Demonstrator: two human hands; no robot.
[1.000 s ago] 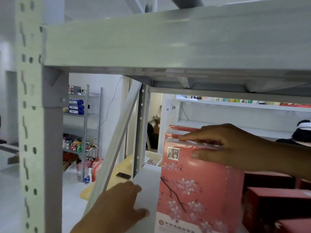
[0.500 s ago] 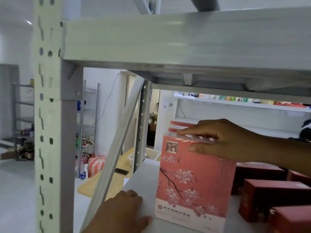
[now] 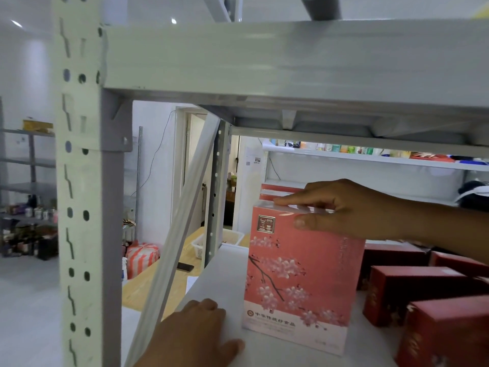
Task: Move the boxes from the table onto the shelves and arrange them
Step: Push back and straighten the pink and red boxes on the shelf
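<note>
A pink box with a cherry-blossom print stands upright on the white shelf board. My right hand grips its top edge, fingers over the top and thumb on the front face. More pink boxes stand behind it, mostly hidden. Flat on the shelf board to the left of the box lies my left hand, fingers together, holding nothing. Several dark red boxes lie on the shelf to the right.
A perforated grey upright and a diagonal brace frame the shelf's left side; a beam runs overhead. Beyond are a wooden table with a phone and white basket, and further shelving.
The view has pulled back and shifted, so the pink box's base now shows standing on the shelf. My right hand stays on its top; my left hand rests on the board.
</note>
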